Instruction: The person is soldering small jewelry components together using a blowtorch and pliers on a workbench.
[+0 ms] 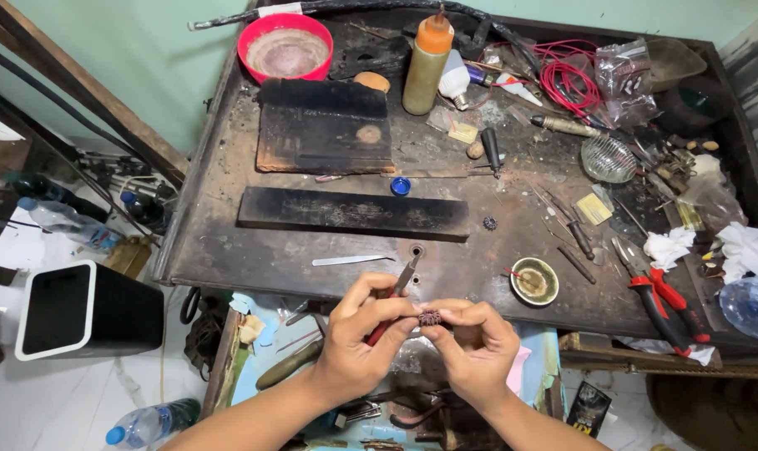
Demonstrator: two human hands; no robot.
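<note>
Item: one small toothed round piece [430, 317], pinched between both hands just below the bench [312, 250] edge. Right hand [477, 347] grips it; left hand [358, 338] touches it while holding one red-handled tool [393, 299], probably pliers, pointing up-right. Second similar piece [490, 223] lies on bench.

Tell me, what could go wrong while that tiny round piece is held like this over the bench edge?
The small ridged piece is pinched only by fingertips of the right hand and left hand, off the workbench edge; if it slips, it would likely drop into the cluttered drawer below. The left hand also grips red-handled pliers close to the fingers, so a slip might nick skin or scratch the piece.
</note>
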